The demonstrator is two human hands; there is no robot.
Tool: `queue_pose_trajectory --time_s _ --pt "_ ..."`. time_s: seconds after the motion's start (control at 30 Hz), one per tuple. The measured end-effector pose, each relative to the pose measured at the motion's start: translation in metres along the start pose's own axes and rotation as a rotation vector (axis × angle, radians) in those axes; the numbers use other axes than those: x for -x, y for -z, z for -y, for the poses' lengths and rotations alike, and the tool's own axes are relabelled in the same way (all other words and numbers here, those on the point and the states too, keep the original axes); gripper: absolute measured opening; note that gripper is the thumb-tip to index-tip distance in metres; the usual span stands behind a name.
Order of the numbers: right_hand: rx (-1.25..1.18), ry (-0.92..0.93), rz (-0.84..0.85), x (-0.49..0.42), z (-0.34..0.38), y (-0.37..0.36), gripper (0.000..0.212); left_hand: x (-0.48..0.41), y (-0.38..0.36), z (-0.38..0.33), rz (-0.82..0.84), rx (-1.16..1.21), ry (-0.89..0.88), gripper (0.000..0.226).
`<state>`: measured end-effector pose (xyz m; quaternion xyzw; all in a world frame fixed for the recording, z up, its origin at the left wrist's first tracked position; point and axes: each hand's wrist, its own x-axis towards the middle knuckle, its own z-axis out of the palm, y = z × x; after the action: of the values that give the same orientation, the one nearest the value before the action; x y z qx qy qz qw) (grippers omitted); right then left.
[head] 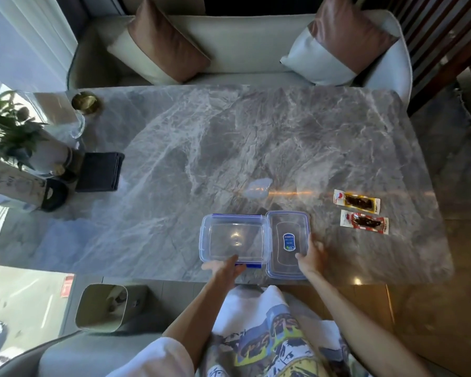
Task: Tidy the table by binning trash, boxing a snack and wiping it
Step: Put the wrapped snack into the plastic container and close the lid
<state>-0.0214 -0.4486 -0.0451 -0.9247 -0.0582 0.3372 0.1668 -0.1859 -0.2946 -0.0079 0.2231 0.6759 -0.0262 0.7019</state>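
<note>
A clear plastic box [235,238] with blue clips sits open near the table's front edge. Its lid [287,243], with a blue label, lies flat just right of it. My left hand [225,268] touches the box's front rim with fingers fairly straight. My right hand [312,257] rests on the lid's right front edge, fingers spread. Two packaged dark snacks lie to the right: one in a yellow wrapper [356,201], one in a red wrapper [364,221]. A small puddle [257,188] shines behind the box. A folded dark cloth [99,171] lies at the left.
The grey marble table [229,131] holds a potted plant [14,137], a glass vase [76,123] and a brass dish [86,102] at its left end. An open bin [101,307] stands on the floor, front left. A sofa with cushions [245,42] lies beyond the table.
</note>
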Motion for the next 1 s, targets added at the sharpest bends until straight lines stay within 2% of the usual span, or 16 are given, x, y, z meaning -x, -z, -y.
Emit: queue_pose_trajectory --time_s 0.07,0.17,0.27,0.3,0.37,0.47,0.57,0.63,0.73,0.83,0.93,1.0 --pt "0.035 -0.002 0.018 0.001 0.000 0.002 0.079 0.003 0.002 -0.003 0.015 0.010 0.067 0.066" --pt "0.067 0.012 0.044 0.000 0.000 0.006 0.078 0.002 0.005 -0.009 -0.047 -0.081 0.007 0.085" --pt "0.032 0.042 -0.007 0.002 0.000 0.011 0.076 0.007 0.009 -0.019 -0.349 -0.272 -0.121 0.104" --pt "0.009 0.068 -0.009 0.004 -0.001 0.011 0.075 0.006 0.011 -0.022 -0.404 -0.397 -0.185 0.101" --pt "0.003 0.144 0.041 0.007 -0.003 0.011 0.072 0.003 0.014 -0.025 -0.398 -0.555 -0.276 0.084" --pt "0.062 0.189 0.125 0.009 -0.006 0.011 0.069 -0.002 0.017 -0.028 -0.352 -0.598 -0.281 0.066" --pt "0.068 0.235 0.122 0.007 -0.008 0.021 0.064 0.006 -0.001 -0.033 -0.507 -0.747 -0.297 0.084" --pt "0.036 0.314 0.080 0.000 -0.013 0.037 0.061 0.010 -0.022 -0.035 -0.589 -0.929 -0.432 0.085" --pt "-0.022 0.322 -0.034 -0.024 -0.033 0.077 0.053 0.014 -0.077 -0.033 -0.549 -1.230 -0.683 0.076" --pt "-0.106 0.251 -0.138 -0.062 -0.067 0.128 0.042 0.019 -0.155 -0.029 -0.468 -1.379 -0.811 0.060" --pt "-0.208 0.114 -0.242 -0.103 -0.104 0.172 0.030 0.026 -0.233 -0.014 -0.295 -1.334 -0.818 0.036" --pt "-0.243 0.032 -0.245 -0.127 -0.123 0.190 0.026 0.025 -0.276 -0.003 -0.190 -1.255 -0.747 0.030"
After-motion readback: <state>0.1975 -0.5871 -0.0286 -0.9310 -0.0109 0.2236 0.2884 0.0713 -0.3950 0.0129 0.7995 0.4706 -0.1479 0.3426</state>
